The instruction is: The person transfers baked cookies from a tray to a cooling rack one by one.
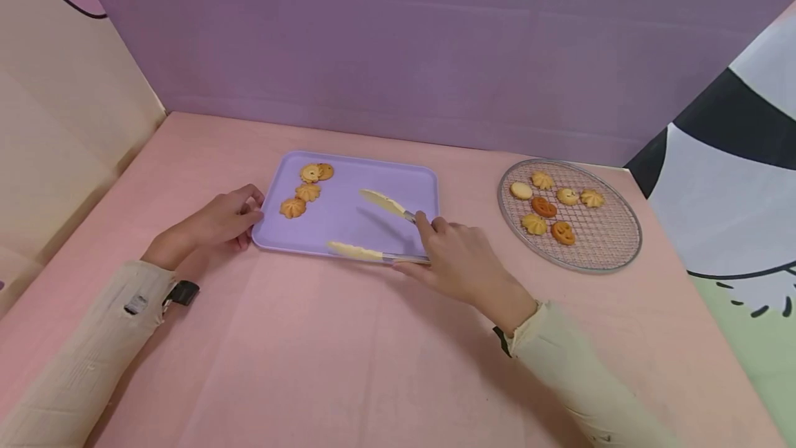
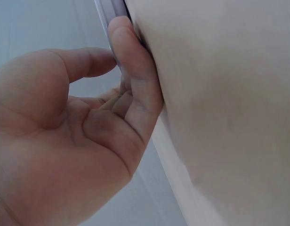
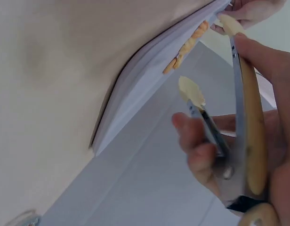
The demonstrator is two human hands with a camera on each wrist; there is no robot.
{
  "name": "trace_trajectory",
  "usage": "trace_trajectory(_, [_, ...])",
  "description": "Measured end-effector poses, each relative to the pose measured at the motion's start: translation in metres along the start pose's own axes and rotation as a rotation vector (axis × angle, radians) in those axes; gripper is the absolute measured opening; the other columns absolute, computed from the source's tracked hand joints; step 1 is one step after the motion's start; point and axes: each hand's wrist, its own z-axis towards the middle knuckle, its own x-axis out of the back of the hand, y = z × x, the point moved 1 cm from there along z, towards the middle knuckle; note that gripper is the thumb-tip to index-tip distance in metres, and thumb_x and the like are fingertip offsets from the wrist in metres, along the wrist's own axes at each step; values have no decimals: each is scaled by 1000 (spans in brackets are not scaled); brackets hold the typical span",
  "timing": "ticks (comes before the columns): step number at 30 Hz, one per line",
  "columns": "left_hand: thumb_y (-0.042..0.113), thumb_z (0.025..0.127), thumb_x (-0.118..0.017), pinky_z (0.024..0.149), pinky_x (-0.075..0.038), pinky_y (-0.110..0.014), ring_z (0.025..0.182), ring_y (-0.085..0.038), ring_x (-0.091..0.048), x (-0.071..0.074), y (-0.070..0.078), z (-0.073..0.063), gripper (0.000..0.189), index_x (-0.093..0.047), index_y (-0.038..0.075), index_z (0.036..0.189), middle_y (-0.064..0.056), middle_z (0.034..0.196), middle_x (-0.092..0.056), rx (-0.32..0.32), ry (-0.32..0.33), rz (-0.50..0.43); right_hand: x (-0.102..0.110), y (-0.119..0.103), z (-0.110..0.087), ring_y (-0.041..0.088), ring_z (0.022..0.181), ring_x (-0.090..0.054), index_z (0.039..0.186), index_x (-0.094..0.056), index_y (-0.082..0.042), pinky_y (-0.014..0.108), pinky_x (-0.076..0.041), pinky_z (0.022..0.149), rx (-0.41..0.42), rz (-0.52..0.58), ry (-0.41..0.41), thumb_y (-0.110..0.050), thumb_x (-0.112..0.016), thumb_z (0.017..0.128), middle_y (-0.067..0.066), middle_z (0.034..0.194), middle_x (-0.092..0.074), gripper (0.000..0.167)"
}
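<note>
Spreading wide at their tips, tongs (image 1: 381,255) are gripped by the right hand (image 1: 460,258) over the lavender tray (image 1: 338,220), left of centre, whose lower-right corner is hidden by that hand. The tray's left rim is held by the left hand (image 1: 218,220). The pink tabletop (image 1: 311,351) is backed by a purple wall (image 1: 410,40) across the top. Four cookies (image 1: 307,192) are grouped at the tray's left; seven cookies (image 1: 544,207) are carried by a wire rack (image 1: 612,230) at right.
</note>
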Motion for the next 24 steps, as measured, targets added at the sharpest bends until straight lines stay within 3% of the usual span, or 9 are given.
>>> trace_trajectory(7, [7,101,-49,50,-55,-29,51,-17,-61,0,0,-1,25,-42,-5,122,-10,70,-61,0,3,-9,-7,-10,11,19,59,-56,124,-58,1,35,-49,48,2,40,-114,-73,-64,81,9,79,-60,86])
trace_trajectory(17, [7,102,-49,50,-55,-29,52,-17,-61,1,2,-1,26,-41,-5,123,-10,71,-61,5,2,-14,-15,-13,26,14,51,-52,126,-60,2,29,-43,40,83,72,-3,-65,-60,90,7,74,-61,75])
trace_trajectory(24, [8,102,-49,50,-55,-29,52,-17,-61,0,2,-1,26,-41,-5,124,-10,72,-61,8,-1,-13,-20,-18,46,16,55,-56,119,-64,-3,31,-46,45,143,127,-16,-63,-62,89,3,74,-63,67])
